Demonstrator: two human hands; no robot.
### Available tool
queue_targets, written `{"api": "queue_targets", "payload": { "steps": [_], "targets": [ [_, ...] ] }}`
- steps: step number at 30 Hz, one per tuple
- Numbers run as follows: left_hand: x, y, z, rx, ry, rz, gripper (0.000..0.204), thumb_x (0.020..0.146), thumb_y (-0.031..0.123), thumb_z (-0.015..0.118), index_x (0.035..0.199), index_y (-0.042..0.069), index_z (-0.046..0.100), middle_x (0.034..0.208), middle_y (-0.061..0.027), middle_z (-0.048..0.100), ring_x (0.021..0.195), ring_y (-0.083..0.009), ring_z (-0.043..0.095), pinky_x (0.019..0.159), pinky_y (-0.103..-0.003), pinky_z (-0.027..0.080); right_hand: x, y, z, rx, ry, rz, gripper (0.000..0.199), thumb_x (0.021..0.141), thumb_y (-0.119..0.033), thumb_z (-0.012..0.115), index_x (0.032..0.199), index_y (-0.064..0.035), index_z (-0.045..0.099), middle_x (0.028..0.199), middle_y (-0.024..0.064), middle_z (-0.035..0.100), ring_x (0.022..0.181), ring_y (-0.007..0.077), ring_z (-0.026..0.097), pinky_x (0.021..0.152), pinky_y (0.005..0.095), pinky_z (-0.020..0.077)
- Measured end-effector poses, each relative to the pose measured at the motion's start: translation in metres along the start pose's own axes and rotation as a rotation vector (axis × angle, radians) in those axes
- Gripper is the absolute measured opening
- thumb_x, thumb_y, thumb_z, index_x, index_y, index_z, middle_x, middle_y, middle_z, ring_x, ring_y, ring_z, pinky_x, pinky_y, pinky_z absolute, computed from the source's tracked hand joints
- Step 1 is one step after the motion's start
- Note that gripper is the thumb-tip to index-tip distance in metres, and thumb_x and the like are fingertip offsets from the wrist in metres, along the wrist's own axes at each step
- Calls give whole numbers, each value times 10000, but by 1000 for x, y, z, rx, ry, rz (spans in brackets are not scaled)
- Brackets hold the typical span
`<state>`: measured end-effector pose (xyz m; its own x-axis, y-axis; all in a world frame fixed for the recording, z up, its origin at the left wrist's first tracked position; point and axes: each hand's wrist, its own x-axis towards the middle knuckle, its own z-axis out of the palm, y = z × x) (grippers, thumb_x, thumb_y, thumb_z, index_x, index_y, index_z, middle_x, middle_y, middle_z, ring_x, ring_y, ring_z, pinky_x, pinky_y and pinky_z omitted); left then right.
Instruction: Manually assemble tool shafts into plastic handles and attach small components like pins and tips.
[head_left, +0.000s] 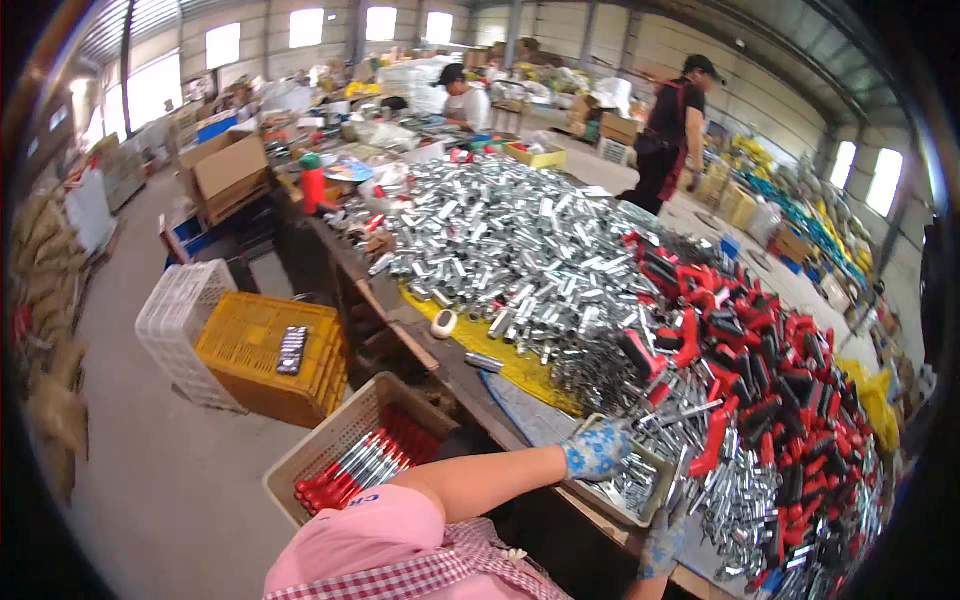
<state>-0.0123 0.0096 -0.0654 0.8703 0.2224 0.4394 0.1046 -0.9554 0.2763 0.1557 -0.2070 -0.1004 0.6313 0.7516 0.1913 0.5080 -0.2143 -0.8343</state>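
My left hand [597, 452], in a white glove with blue flowers, rests over the left part of a shallow tray [652, 512] of small metal parts [632, 484]. Its fingers look curled inward; whatever they grip is hidden. Just right of that tray is my right hand [662, 545], gloved too and blurred, beside loose slim metal rods [735, 490]. Its fingers are too smeared to read. Beyond both hands lie dark small metal pieces [590, 378] and a big heap of shiny metal tubes [500, 240]. Red and black plastic handles [770, 380] are piled to the right.
Left of my arm stands a beige crate [285, 475] holding red-handled tools [365, 465]. Beyond it are a yellow crate [265, 345] and a white crate [180, 310]. A tape roll [444, 323] lies near the table edge. One person [465, 103] sits across; another [672, 130] stands behind.
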Motion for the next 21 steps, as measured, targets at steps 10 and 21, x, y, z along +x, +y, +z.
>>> {"api": "queue_targets", "payload": {
  "steps": [10, 21],
  "targets": [
    [0, 6, -20, 57, 20, -65, 233, 782, 303, 675, 868, 86, 688, 952, -106, 645, 1054, -306, 569, 886, -469, 435, 0, -40, 1, -182, 44, -11, 552, 907, -230, 545, 1372, 31, 402, 1243, 296, 545, 1153, 428, 537, 959, 447, 433],
    [12, 14, -44, -363, 335, 52, 261, 733, 114, 738, 971, 53, 651, 976, -138, 643, 995, -321, 594, 890, -417, 481, -4, -46, -5, -105, 97, -84, 489, 873, -164, 569, 1332, -33, 467, 1070, 288, 608, 973, 455, 593, 803, 494, 476]
  ]
}}
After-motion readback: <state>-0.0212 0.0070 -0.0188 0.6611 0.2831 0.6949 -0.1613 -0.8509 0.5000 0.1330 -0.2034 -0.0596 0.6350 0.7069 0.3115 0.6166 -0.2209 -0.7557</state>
